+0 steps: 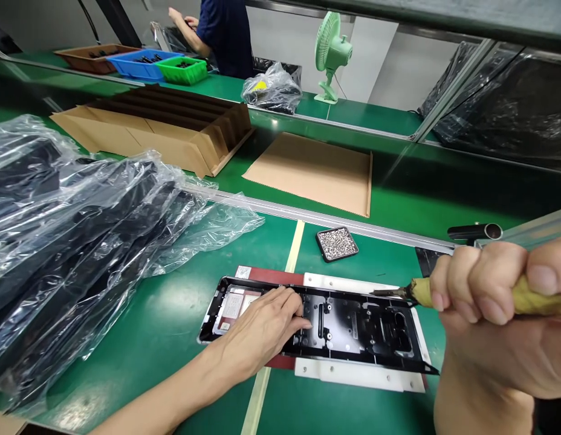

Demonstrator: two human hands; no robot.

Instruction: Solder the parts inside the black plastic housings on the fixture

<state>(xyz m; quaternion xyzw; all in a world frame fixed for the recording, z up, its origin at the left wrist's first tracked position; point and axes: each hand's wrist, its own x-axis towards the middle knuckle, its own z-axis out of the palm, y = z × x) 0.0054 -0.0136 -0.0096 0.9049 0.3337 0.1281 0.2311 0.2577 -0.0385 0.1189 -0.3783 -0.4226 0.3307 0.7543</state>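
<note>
A long black plastic housing (348, 326) lies in a fixture with white blocks (353, 373) and a dark red base. My left hand (274, 323) rests on its middle, fingers bent and pressed together; whatever they may pinch is hidden. My right hand (498, 302) is wrapped round a yellow-handled tool (423, 292), whose thin dark tip points left above the housing's upper right edge. Beyond the fixture sits a small black tray (324, 252) full of tiny metal parts.
Plastic-wrapped black parts (103, 223) cover the left side. Behind are a divided cardboard box (139, 130), a flat cardboard piece (312, 172), a metal rail (353, 229), bins (185, 72), a green fan (330, 51) and a person (228, 36). A dark tube (471, 232) is near my right hand.
</note>
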